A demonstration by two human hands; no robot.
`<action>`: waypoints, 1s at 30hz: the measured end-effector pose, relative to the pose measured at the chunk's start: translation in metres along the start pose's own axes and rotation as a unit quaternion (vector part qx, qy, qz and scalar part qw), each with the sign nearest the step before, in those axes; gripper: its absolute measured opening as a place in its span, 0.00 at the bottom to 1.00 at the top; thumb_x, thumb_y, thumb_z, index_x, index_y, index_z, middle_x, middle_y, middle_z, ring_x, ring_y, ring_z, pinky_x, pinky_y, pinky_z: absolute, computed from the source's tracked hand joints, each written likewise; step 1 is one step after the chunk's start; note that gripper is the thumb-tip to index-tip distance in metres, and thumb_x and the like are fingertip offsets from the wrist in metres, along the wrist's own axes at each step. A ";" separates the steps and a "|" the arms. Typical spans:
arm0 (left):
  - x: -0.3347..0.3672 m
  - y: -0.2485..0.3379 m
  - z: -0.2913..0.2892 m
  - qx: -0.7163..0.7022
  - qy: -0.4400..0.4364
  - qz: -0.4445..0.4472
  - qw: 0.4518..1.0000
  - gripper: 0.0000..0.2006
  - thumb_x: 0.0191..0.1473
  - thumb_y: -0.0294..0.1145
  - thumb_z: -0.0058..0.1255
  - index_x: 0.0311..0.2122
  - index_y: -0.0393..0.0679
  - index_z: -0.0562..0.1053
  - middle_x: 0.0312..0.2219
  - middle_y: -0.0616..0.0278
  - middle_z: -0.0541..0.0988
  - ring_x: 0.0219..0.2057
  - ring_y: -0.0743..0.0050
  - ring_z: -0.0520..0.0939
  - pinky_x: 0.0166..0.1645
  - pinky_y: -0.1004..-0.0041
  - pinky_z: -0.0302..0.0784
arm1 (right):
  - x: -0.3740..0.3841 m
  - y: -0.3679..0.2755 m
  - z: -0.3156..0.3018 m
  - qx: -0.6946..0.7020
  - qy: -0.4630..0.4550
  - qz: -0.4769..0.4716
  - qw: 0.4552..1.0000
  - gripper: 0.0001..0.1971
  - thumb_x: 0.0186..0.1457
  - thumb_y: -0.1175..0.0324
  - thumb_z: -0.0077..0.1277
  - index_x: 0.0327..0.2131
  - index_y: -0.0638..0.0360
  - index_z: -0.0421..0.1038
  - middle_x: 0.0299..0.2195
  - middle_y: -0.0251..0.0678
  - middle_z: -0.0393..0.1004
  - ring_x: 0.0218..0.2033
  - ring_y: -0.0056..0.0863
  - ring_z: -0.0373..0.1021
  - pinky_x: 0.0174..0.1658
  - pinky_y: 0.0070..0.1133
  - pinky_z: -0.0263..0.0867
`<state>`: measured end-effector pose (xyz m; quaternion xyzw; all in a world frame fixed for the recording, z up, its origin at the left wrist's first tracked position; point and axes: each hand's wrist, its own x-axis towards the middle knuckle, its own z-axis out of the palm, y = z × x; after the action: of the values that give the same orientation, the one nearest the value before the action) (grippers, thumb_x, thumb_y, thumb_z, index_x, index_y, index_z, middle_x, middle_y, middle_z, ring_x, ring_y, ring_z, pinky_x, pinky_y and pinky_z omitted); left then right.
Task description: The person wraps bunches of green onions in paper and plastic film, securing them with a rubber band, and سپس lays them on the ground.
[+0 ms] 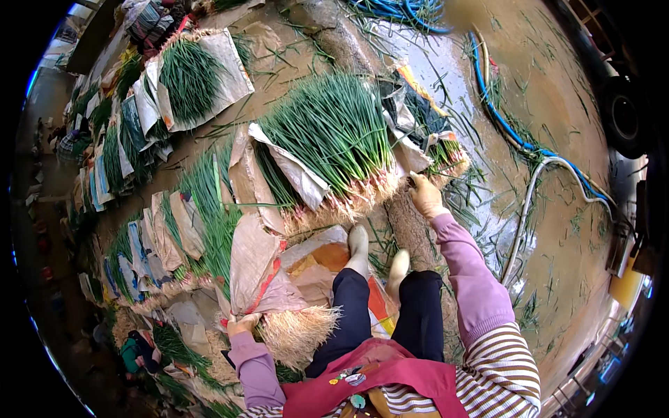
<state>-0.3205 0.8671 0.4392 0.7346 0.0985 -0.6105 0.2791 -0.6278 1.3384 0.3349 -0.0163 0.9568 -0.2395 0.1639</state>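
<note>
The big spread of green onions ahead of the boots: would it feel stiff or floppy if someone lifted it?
The green onions would probably flop and fan apart, since the long, thin leaves lie side by side with no visible tie. The root end might hold together better, as the stalks there look tightly packed.

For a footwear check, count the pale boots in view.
2. The left boot is just below the large green onion bunch in the picture; the right boot is further right and slightly lower. Others may be hidden in the dim, crowded left side.
</note>
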 end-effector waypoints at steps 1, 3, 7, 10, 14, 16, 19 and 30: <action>0.011 -0.004 0.001 0.044 -0.012 0.016 0.999 0.30 0.50 0.40 0.45 0.56 0.42 0.51 0.58 0.60 0.48 0.58 0.61 0.49 0.60 0.59 0.41 | 0.031 -0.003 0.013 -0.009 0.034 -0.019 0.999 0.20 0.47 0.69 0.45 0.46 0.56 0.61 0.41 0.44 0.67 0.38 0.41 0.67 0.41 0.30 0.64; 0.047 0.011 -0.014 0.120 -0.032 -0.017 0.992 0.22 0.53 0.44 0.37 0.51 0.44 0.59 0.51 0.59 0.61 0.50 0.63 0.62 0.53 0.56 0.56 | 0.093 -0.015 0.039 -0.025 0.041 -0.050 0.998 0.17 0.47 0.71 0.43 0.45 0.57 0.62 0.38 0.43 0.68 0.36 0.41 0.68 0.38 0.31 0.65; 0.036 -0.043 -0.023 0.175 -0.051 0.015 0.983 0.12 0.47 0.47 0.46 0.30 0.52 0.62 0.20 0.72 0.61 0.30 0.73 0.65 0.42 0.54 0.61 | 0.206 0.006 0.081 -0.101 0.068 -0.147 0.982 0.16 0.47 0.75 0.39 0.43 0.57 0.62 0.36 0.42 0.68 0.33 0.37 0.69 0.34 0.29 0.66; 0.008 -0.100 -0.015 0.200 0.033 0.074 0.977 0.24 0.44 0.48 0.49 0.44 0.46 0.64 0.33 0.65 0.74 0.36 0.63 0.71 0.46 0.43 0.57 | 0.246 0.008 0.108 -0.146 0.032 -0.157 0.976 0.15 0.48 0.77 0.38 0.42 0.58 0.63 0.34 0.41 0.68 0.32 0.37 0.68 0.34 0.29 0.65; -0.016 -0.136 -0.034 0.196 0.010 0.074 0.978 0.23 0.47 0.45 0.45 0.47 0.45 0.64 0.41 0.59 0.71 0.44 0.55 0.68 0.49 0.42 0.56 | 0.216 0.013 0.070 0.079 0.095 -0.118 0.985 0.09 0.48 0.75 0.45 0.36 0.57 0.68 0.27 0.37 0.69 0.30 0.31 0.68 0.33 0.23 0.65; -0.017 -0.147 -0.030 0.202 -0.018 0.064 0.977 0.23 0.48 0.44 0.42 0.48 0.44 0.64 0.46 0.56 0.69 0.48 0.51 0.66 0.50 0.42 0.56 | 0.168 0.059 0.020 0.165 0.099 -0.081 0.978 0.10 0.48 0.77 0.44 0.36 0.59 0.70 0.30 0.40 0.70 0.30 0.32 0.69 0.33 0.23 0.65; -0.018 -0.155 -0.023 0.268 0.010 0.083 0.960 0.22 0.48 0.46 0.43 0.46 0.44 0.65 0.42 0.60 0.70 0.41 0.57 0.69 0.49 0.46 0.59 | 0.077 0.212 -0.026 -0.264 -0.295 0.046 0.917 0.13 0.46 0.73 0.45 0.38 0.56 0.71 0.30 0.44 0.71 0.32 0.37 0.70 0.35 0.27 0.66; -0.012 -0.104 -0.005 0.436 -0.060 0.185 0.879 0.25 0.49 0.47 0.39 0.51 0.45 0.61 0.48 0.59 0.67 0.49 0.58 0.66 0.51 0.52 0.60 | 0.238 0.108 0.060 -0.245 -0.093 -0.199 0.944 0.12 0.45 0.73 0.44 0.36 0.58 0.67 0.32 0.37 0.70 0.36 0.33 0.66 0.38 0.26 0.63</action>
<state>-0.3696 0.9576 0.4214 0.7490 -0.3319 -0.5718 0.0433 -0.8281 1.3809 0.1616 -0.2684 0.9437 -0.0226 0.1922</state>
